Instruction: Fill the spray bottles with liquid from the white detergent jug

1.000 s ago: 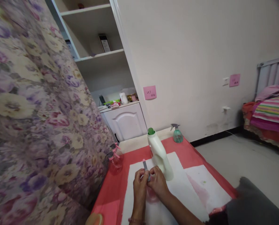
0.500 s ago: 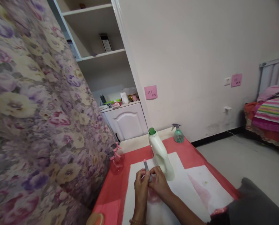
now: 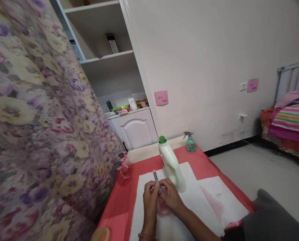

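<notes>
A small clear-pink spray bottle (image 3: pixel 163 208) stands on the white sheet (image 3: pixel 194 197), partly hidden by my hands. Its grey spray head with a pink nozzle tip (image 3: pixel 155 174) points away from me. My left hand (image 3: pixel 150 195) is closed, thumb and fingers pinching the spray head. From the other side, my right hand (image 3: pixel 171 197) has its fingers closed around the same head and neck. Just beyond the right hand is a large pale green jug (image 3: pixel 173 165), uncapped, with something green in its mouth.
Pink-trimmed spray bottles (image 3: pixel 124 174) stand at the table's left edge. A teal spray bottle (image 3: pixel 191 145) is at the far right corner. A stained white paper (image 3: pixel 222 197) lies on the red tablecloth (image 3: pixel 114 209). A floral curtain (image 3: pixel 51 134) borders the left side.
Both hands stay on the spray head with almost no change in grip. The whole view has shifted very slightly.
</notes>
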{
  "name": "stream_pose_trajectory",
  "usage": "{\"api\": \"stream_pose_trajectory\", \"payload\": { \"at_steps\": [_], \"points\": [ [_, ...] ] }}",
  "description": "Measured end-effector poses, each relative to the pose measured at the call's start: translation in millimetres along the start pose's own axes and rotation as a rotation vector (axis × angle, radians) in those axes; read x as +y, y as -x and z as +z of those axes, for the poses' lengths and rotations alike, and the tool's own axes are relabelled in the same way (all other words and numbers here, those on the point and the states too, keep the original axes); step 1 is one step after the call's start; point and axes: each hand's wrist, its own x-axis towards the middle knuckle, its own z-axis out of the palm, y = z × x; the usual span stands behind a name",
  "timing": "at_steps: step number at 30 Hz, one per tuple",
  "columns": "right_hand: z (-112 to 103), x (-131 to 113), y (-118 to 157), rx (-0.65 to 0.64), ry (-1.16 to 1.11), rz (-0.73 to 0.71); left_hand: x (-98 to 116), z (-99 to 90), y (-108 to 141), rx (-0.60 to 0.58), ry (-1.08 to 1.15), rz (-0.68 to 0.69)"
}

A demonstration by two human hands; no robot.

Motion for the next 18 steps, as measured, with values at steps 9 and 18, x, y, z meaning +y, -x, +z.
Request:
{"api": "stream_pose_trajectory", "payload": {
  "at_steps": [9,18],
  "points": [
    [2.6,1.2,0.8,0.036,-0.001,0.033,2.9,-0.9,1.0,0.018,-0.012,-0.004],
    [1.0,3.3,1.5,0.068,0.016,0.060,6.6,1.3,3.2,0.027,-0.004,-0.021]
  ]
}}
